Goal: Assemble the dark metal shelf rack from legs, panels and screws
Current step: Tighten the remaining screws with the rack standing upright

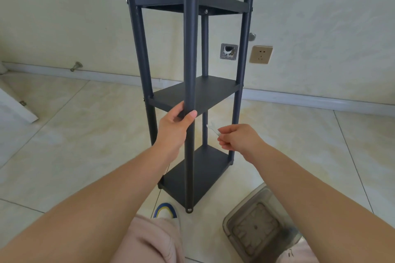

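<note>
Rack (193, 100) stands upright on the floor. Left hand (175, 126) wraps its near leg (189, 53) at the middle panel (213, 92); right hand (237, 137) pinches a wrench (214, 127), just right of that vertical leg.

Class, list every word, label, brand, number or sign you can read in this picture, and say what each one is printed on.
None: no readable text anywhere in this view.
The shelf rack, the small wrench in the right hand, the wall socket and the clear plastic box show no legible lettering.
The left hand grips the front leg, which bears no marking.
</note>
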